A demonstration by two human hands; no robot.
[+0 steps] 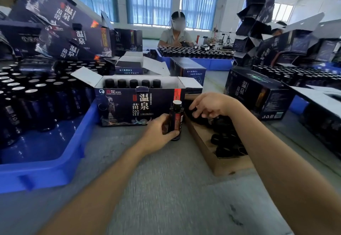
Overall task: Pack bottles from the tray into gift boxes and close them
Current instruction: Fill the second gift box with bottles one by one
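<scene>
Now grips upright dark silver-capped bottle (176, 118) in left hand (160, 133) before open navy gift box (129, 105); poises right hand (208, 105) over brown cardboard tray (203, 148), grasp unclear.

On the counter (166, 188) the open gift box (140, 105) stands in the middle, a row of bottles (133, 83) inside along its back. The tray (46, 168) lies left of it, a carton (203, 148) of lying bottles right, one bottle (176, 120) upright just before it.

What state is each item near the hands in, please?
Gift box: upright, top flaps open, five capped bottles in its back row.
Bottle: upright, capped, gripped by the left hand.
Right hand: fingers down on dark bottles in the cardboard tray; grip unclear.
Blue tray: holds standing bottles.
</scene>
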